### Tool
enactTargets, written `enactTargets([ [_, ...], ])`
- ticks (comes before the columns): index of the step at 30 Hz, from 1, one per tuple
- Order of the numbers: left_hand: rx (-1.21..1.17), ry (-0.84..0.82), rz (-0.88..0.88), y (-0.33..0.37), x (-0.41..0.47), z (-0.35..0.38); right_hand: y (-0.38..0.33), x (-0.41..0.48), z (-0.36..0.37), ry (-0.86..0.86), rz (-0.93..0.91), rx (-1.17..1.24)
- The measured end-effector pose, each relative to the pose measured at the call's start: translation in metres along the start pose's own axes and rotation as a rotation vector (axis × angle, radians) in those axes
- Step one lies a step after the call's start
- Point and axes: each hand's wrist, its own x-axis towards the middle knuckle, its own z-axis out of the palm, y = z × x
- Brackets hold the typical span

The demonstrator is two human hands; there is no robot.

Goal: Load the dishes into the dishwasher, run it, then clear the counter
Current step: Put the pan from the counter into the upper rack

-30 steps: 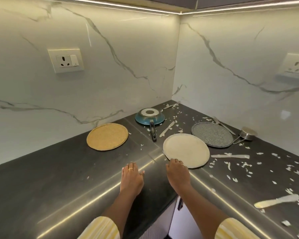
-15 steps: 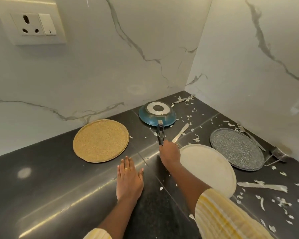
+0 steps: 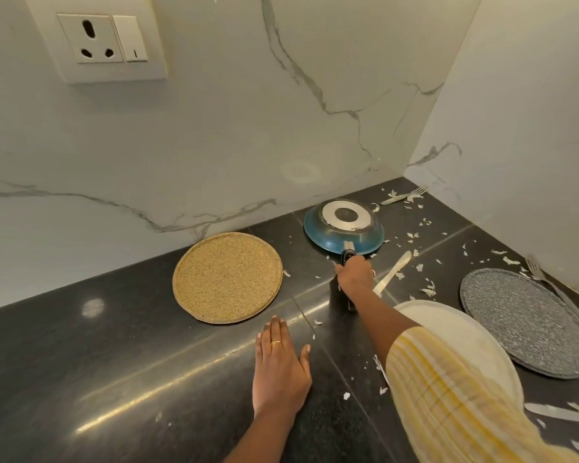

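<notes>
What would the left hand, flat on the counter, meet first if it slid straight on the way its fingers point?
Probably the near right rim of the golden round plate, just ahead of the left hand. It only grazes that rim, so it might slip past to the wall.

I count three plates: tan plate [image 3: 227, 277], cream plate [image 3: 482, 342], grey plate [image 3: 525, 322]. One blue pan [image 3: 343, 233]. Two forks: corner fork [image 3: 406, 195], side fork [image 3: 559, 292]. Two knives I can make out: middle knife [image 3: 393, 270], near knife [image 3: 559, 412]. One wall socket [image 3: 111, 40].

White wall socket [image 3: 96, 38] with switch [image 3: 131, 38], grey-veined marble backsplash [image 3: 248, 128]
</notes>
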Motion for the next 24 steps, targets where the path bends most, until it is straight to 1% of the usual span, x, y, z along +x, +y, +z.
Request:
enactTargets([
  [2,0.001,-0.004,0.001,0.0,0.0,0.0,-0.001,0.003,-0.005,0.008,0.019,0.129],
  [5,-0.002,-0.01,0.002,0.001,-0.001,-0.002,-0.004,-0.003,-0.017,0.007,-0.014,0.285],
  [6,-0.009,-0.01,0.003,0.002,-0.001,-0.003,-0.005,-0.005,-0.02,0.001,-0.022,0.378],
  [9,-0.028,-0.015,0.007,0.003,-0.002,-0.006,-0.009,-0.019,-0.037,-0.108,0.046,0.883],
  [10,-0.034,-0.021,0.012,0.004,-0.002,-0.007,-0.009,-0.023,-0.045,-0.141,0.071,1.017],
  [12,-0.058,-0.031,0.014,0.004,-0.004,-0.009,-0.006,-0.033,-0.063,-0.192,0.08,1.138],
  [14,-0.082,-0.029,0.016,0.005,-0.004,-0.011,0.005,-0.047,-0.082,-0.244,0.053,1.15],
  [15,-0.083,-0.024,0.02,0.006,-0.004,-0.012,0.012,-0.056,-0.089,-0.253,0.027,1.114],
  [16,-0.076,-0.017,0.028,0.006,-0.005,-0.013,0.02,-0.065,-0.095,-0.236,-0.008,1.031],
  [18,-0.04,0.004,0.06,0.006,-0.009,-0.016,0.04,-0.086,-0.103,-0.134,-0.074,0.802],
  [19,-0.017,0.016,0.08,0.004,-0.011,-0.018,0.05,-0.097,-0.107,-0.09,-0.101,0.739],
  [22,0.018,0.055,0.117,0.002,-0.028,-0.026,0.083,-0.132,-0.116,-0.067,-0.147,0.726],
  [24,0.026,0.078,0.109,0.002,-0.049,-0.033,0.108,-0.156,-0.122,-0.014,-0.139,0.66],
])
